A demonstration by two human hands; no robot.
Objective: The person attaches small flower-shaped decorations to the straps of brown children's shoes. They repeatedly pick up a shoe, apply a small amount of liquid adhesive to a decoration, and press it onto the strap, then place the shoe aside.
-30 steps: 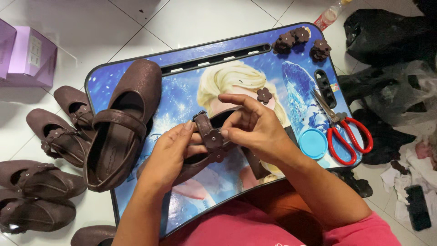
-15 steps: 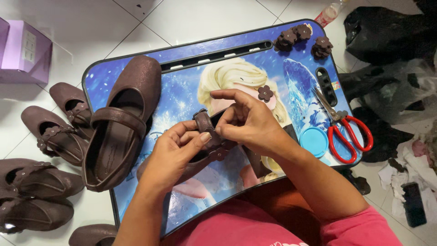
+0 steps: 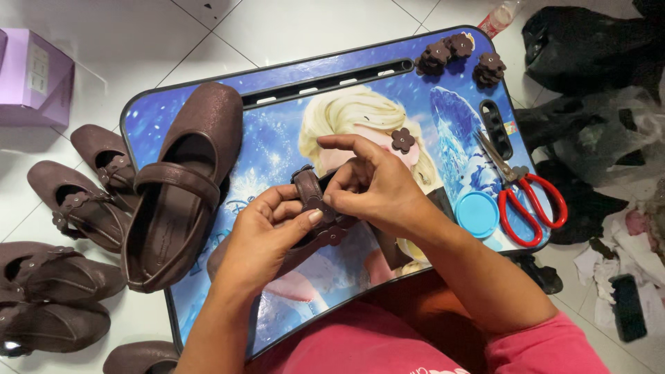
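My left hand (image 3: pixel 267 235) and my right hand (image 3: pixel 374 187) meet over the middle of a blue picture-printed lap tray (image 3: pixel 277 104). Both pinch the strap (image 3: pixel 308 188) of a small dark brown shoe that lies on the tray, mostly hidden under my hands. My left thumb presses on the strap; my right fingers curl over its upper end. A brown flower ornament (image 3: pixel 402 140) lies just beyond my right hand. A larger brown strap shoe (image 3: pixel 183 183) rests on the tray's left side.
Red-handled scissors (image 3: pixel 523 194) and a round blue lid (image 3: pixel 477 214) lie at the tray's right. Three brown flower pieces (image 3: pixel 457 55) sit at its far right corner. Several brown shoes (image 3: pixel 62 235) stand on the white tiles at left, near a purple box (image 3: pixel 34 86). Black bags (image 3: pixel 589 76) at right.
My hands stay on the small shoe's strap. The fingers have shifted slightly, the right ones curling further over the strap's end. The view has drifted a little.
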